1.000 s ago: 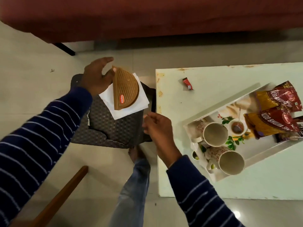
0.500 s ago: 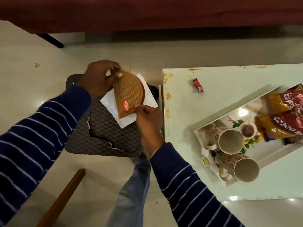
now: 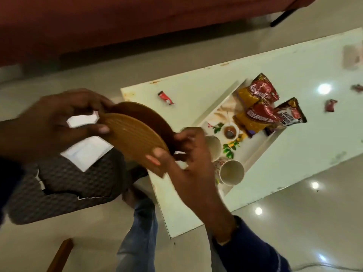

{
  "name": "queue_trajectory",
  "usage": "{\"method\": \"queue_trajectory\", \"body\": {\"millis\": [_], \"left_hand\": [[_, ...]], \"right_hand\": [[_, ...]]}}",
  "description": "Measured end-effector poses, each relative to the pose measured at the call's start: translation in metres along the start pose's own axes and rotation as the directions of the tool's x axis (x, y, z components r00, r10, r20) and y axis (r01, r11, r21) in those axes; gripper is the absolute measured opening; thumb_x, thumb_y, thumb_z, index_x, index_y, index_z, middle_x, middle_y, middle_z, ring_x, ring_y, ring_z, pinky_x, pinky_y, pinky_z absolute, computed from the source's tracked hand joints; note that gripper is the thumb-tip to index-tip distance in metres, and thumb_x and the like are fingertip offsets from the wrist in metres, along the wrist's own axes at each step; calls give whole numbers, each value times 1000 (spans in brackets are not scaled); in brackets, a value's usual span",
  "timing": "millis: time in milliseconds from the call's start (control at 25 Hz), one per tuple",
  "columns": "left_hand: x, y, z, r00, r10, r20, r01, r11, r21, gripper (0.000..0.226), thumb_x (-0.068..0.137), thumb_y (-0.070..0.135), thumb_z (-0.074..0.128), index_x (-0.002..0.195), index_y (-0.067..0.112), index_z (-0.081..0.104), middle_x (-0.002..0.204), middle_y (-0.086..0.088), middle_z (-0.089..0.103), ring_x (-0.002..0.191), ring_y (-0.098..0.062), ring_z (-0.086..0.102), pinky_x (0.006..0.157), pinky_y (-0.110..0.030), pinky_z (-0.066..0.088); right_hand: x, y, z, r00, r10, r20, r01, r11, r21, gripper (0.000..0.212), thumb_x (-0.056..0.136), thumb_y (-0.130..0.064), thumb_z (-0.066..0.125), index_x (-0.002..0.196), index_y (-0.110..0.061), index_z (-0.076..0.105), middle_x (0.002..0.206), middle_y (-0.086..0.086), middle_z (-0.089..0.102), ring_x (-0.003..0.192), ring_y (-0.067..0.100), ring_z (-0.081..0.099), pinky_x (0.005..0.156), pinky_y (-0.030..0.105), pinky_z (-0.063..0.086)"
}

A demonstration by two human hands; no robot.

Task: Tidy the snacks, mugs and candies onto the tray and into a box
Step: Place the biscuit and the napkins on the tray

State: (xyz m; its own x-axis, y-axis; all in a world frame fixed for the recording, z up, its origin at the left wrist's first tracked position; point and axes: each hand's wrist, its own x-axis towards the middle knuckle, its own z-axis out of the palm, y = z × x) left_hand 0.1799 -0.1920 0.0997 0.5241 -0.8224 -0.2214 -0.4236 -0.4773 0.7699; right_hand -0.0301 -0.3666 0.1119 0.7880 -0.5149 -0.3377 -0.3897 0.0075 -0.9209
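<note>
A brown semicircular box (image 3: 135, 138) with a ribbed lid is held up between both hands, its lid parted from the darker base. My left hand (image 3: 53, 124) grips its left edge together with a white paper (image 3: 86, 152). My right hand (image 3: 182, 160) grips its lower right rim. On the pale table (image 3: 192, 95) a white floral tray (image 3: 255, 154) holds two mugs (image 3: 231, 171), partly hidden by my right hand, and several snack packets (image 3: 261, 108). Wrapped candies lie loose on the table: one red (image 3: 165, 97) near the left corner, others (image 3: 331, 105) at the right.
A dark woven chair seat (image 3: 68, 189) sits below the box, left of the table. A red-brown sofa (image 3: 117, 20) fills the top. My jeans leg (image 3: 141, 232) and a wooden chair arm (image 3: 60, 254) are at the bottom. A faint pale object (image 3: 351, 55) lies far right.
The view has swung right and tilted. The box has been lifted closer, and its lid has come apart from the base. My right hand shifted to the box's lower right rim.
</note>
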Motion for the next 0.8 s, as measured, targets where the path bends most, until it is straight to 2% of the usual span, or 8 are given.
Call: {"method": "queue_trajectory", "body": {"millis": [40, 120, 200, 280, 360, 560, 640, 800], "left_hand": [[17, 23, 21, 999, 29, 29, -28, 999, -20, 26, 85, 44, 71, 107, 42, 59, 124, 13, 64, 114, -6, 62, 95, -29, 50], [48, 68, 59, 993, 71, 90, -65, 995, -75, 39, 80, 43, 74, 112, 42, 52, 121, 14, 62, 115, -4, 59, 95, -23, 48], [86, 94, 108, 981, 146, 127, -138, 988, -71, 56, 83, 26, 78, 130, 34, 50, 124, 11, 58, 116, -2, 54, 99, -16, 41], [120, 112, 154, 974, 167, 151, -169, 986, 1, 56, 87, 13, 74, 137, 26, 52, 127, 7, 54, 116, -5, 51, 99, -9, 35], [148, 123, 189, 975, 148, 167, -159, 986, 54, 53, 87, 7, 74, 134, 24, 57, 130, 3, 57, 118, -11, 53, 100, -16, 38], [180, 116, 248, 976, 10, 217, -52, 981, 186, 53, 82, 1, 75, 128, 24, 62, 130, 1, 61, 121, -21, 57, 104, -35, 46], [185, 109, 262, 975, -34, 218, -13, 978, 210, 54, 81, -1, 75, 128, 24, 63, 130, 1, 62, 121, -21, 58, 104, -36, 47], [191, 104, 278, 976, -77, 203, 32, 976, 216, 55, 80, -3, 76, 127, 24, 65, 129, 1, 63, 118, -20, 60, 102, -33, 48]], "right_hand": [[-3, 4, -30, 999, -11, -39, 8, 997, -78, 43, 83, -26, 79, 115, -17, 53, 106, -38, 55, 97, -2, 65, 72, 17, 58], [-6, 15, -84, 993, -50, -103, 21, 965, -263, 63, 82, -36, 77, 134, -13, 50, 121, -50, 43, 111, -10, 58, 82, 22, 59], [-6, 34, -134, 981, -109, -159, 40, 922, -386, 69, 83, -35, 77, 144, -20, 46, 135, -34, 51, 119, -4, 57, 91, 25, 57], [-3, 60, -174, 963, -164, -215, 46, 884, -465, 62, 85, -32, 77, 141, -22, 51, 133, -10, 62, 119, 9, 61, 92, 34, 57], [5, 91, -199, 958, -141, -251, 6, 881, -474, 57, 85, -30, 77, 136, -18, 56, 131, -1, 64, 118, 15, 62, 92, 39, 57], [24, 155, -218, 972, -10, -237, -101, 886, -453, 57, 83, -23, 79, 134, -14, 56, 131, 6, 63, 118, 22, 62, 97, 42, 54], [29, 172, -220, 974, -6, -229, -97, 894, -437, 56, 82, -20, 79, 132, -12, 56, 130, 8, 64, 116, 24, 63, 99, 40, 53], [35, 192, -221, 978, 39, -207, -125, 898, -422, 54, 85, -20, 76, 134, -15, 53, 133, 5, 62, 118, 22, 61, 95, 17, 44]]}}
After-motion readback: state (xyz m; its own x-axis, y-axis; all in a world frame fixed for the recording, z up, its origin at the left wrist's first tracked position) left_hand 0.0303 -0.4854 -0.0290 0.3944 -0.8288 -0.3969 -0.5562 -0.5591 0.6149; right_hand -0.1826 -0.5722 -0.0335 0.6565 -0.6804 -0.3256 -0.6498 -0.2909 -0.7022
